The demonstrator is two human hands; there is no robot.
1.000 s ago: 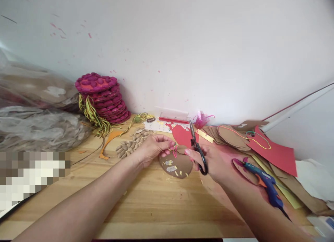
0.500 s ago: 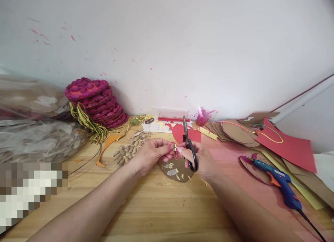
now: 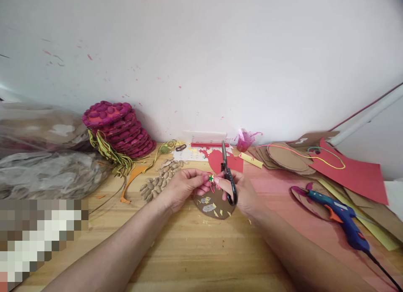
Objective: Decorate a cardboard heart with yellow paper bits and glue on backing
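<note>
The left hand has its thumb and forefinger together, clamped on a small green star, which is in the air at the middle of the view. The right hand comes from 3 o'clock; its thumb and finger meet at a pale yellow bit by the star, but I cannot tell how firmly they pinch it. This same hand also carries the scissors, with the blades together and pointing to 12 o'clock; which fingers pass through the loops, I cannot tell.

For such fine work, I judge it is good to grip the star lightly near its edge, because thin points probably bend easily. The scissors are better kept pointing away, as here, so that the tips do not catch the red shape at 2 o'clock. At 6 o'clock, below the fingers, lies the brown disc with yellow scraps on it; working above it may help to collect small pieces. Both wrists should be steady, and pulling should be gentle.
</note>
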